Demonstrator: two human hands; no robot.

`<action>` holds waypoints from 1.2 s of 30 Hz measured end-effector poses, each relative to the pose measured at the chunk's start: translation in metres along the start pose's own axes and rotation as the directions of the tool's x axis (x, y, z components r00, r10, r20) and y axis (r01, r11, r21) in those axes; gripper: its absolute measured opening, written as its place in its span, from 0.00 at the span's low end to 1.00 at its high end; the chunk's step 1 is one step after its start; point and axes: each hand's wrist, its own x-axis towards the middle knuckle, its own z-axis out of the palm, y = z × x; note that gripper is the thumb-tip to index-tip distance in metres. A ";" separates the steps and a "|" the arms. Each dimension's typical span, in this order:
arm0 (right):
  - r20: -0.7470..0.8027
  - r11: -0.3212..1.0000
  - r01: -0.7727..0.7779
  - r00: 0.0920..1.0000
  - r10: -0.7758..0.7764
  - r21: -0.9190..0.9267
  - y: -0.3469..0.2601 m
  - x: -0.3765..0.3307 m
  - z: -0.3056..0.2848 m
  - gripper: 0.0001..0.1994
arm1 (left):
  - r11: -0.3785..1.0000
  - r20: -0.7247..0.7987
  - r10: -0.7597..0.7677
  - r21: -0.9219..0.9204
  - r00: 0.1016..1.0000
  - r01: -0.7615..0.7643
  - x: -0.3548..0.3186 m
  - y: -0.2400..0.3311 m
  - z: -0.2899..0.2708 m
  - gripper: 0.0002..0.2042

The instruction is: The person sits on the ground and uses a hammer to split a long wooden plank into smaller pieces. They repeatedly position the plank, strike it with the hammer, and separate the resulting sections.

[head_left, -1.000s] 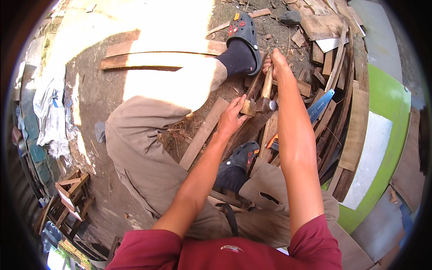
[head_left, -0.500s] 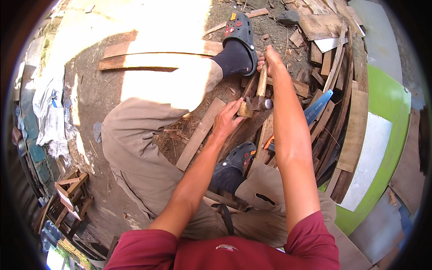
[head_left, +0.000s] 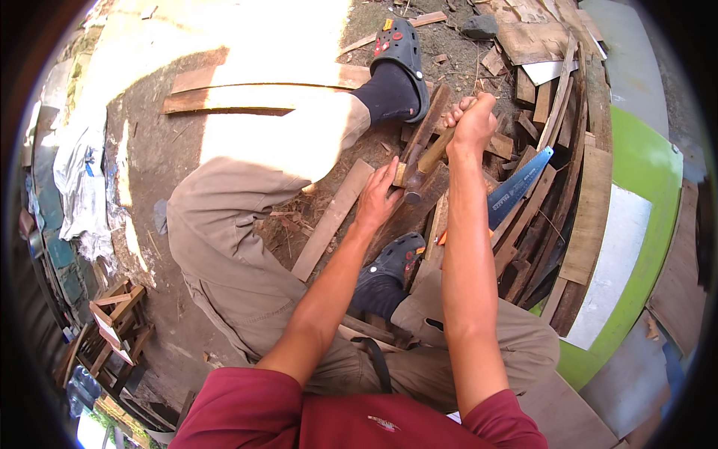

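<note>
My right hand (head_left: 473, 121) grips the wooden handle of a hammer (head_left: 426, 163), whose head sits low near a dark wooden board (head_left: 413, 213) on the ground. My left hand (head_left: 378, 196) rests flat on that board just left of the hammer head, fingers pointing up toward it. I sit on the ground with both legs spread; my left foot in a dark clog (head_left: 400, 56) stretches forward, and the other clog (head_left: 391, 262) lies under my forearms.
A hand saw with a blue blade (head_left: 516, 185) lies to the right among a heap of wood strips and scraps (head_left: 550, 135). Long planks (head_left: 254, 88) lie at the upper left. A green-rimmed white panel (head_left: 621, 247) is at the right, small wooden frames (head_left: 108, 318) at the lower left.
My right hand has raised the hammer handle and then brought the head down toward the board. My left hand has stayed pressed on the wood.
</note>
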 end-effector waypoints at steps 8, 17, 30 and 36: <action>0.041 0.996 -0.013 0.999 0.009 0.091 -0.006 -0.001 -0.023 0.16 | 0.998 0.055 0.053 0.025 0.997 -0.055 0.002 0.001 -0.002 0.41; 0.068 0.951 -0.279 0.955 0.290 -0.134 -0.016 0.045 -0.006 0.14 | 0.994 0.106 0.105 -0.008 0.989 -0.105 0.016 -0.001 -0.010 0.39; 0.043 0.998 -0.053 0.998 0.054 -0.029 -0.013 0.023 -0.024 0.13 | 0.999 0.043 0.032 -0.030 0.999 -0.031 0.004 0.006 0.005 0.39; 0.165 0.964 -0.252 0.951 0.263 -0.085 -0.028 0.016 -0.011 0.12 | 0.915 0.097 -0.370 0.208 0.924 0.345 -0.024 0.009 0.022 0.38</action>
